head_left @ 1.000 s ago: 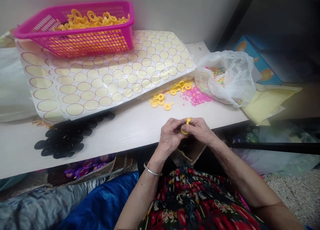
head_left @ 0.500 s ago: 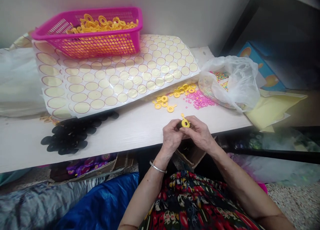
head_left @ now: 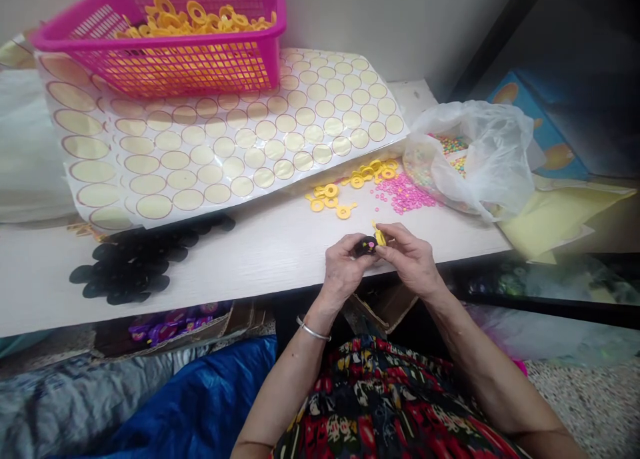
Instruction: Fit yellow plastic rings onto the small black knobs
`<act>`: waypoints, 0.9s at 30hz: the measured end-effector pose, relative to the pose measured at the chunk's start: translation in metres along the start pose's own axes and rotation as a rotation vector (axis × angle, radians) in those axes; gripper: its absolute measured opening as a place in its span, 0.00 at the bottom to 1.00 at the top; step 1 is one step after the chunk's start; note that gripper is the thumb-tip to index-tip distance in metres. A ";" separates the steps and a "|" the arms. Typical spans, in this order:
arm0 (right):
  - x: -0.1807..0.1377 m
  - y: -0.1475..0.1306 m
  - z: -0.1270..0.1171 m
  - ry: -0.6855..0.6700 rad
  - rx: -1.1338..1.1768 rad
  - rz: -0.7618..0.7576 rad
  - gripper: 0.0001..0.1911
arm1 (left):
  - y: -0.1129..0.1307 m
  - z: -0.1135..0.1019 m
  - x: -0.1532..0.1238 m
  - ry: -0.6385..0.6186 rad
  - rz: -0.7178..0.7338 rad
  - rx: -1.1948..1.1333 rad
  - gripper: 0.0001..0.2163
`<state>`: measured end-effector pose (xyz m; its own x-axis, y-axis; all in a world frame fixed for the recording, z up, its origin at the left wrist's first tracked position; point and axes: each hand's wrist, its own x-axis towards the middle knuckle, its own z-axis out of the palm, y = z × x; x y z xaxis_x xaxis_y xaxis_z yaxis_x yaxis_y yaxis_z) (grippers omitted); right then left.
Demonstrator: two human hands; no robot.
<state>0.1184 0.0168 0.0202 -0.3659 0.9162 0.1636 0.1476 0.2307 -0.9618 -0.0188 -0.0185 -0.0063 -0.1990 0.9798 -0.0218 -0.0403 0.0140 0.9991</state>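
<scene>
Over the table's front edge, my left hand [head_left: 343,262] is closed around a small round black piece [head_left: 365,246] with a pink bead on its face. My right hand [head_left: 411,254] pinches a yellow plastic ring with a tab [head_left: 380,236], tilted on edge beside the black piece. Whether the two pieces touch is too small to tell. Just beyond my hands lie several loose yellow rings [head_left: 344,211] and a spread of small pink beads [head_left: 404,194].
A pink basket [head_left: 165,46] of yellow rings stands on sticker sheets [head_left: 217,169]. Black discs [head_left: 130,262] are heaped at left on the white table [head_left: 260,259]. At right are a plastic bag [head_left: 493,139] of coloured beads and yellow paper [head_left: 570,219].
The yellow ring, earlier lying flat over the black piece, is now tilted off to the right in my right hand. The black piece's face with its pink bead now shows.
</scene>
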 end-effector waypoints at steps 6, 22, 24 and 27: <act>0.004 -0.008 0.002 -0.100 -0.302 -0.137 0.15 | -0.004 -0.004 0.004 0.085 0.182 0.372 0.07; 0.012 -0.015 0.019 -0.205 -0.519 -0.080 0.09 | 0.004 -0.015 0.007 -0.016 -0.063 0.060 0.06; 0.012 -0.014 0.021 -0.189 -0.532 -0.081 0.09 | 0.006 -0.014 0.005 0.045 -0.156 -0.133 0.06; 0.011 -0.011 0.023 -0.140 -0.474 -0.073 0.08 | 0.008 -0.005 0.003 0.132 -0.185 -0.187 0.08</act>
<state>0.0915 0.0163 0.0277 -0.5054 0.8471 0.1643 0.5069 0.4456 -0.7379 -0.0246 -0.0166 0.0017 -0.2969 0.9293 -0.2196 -0.2655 0.1405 0.9538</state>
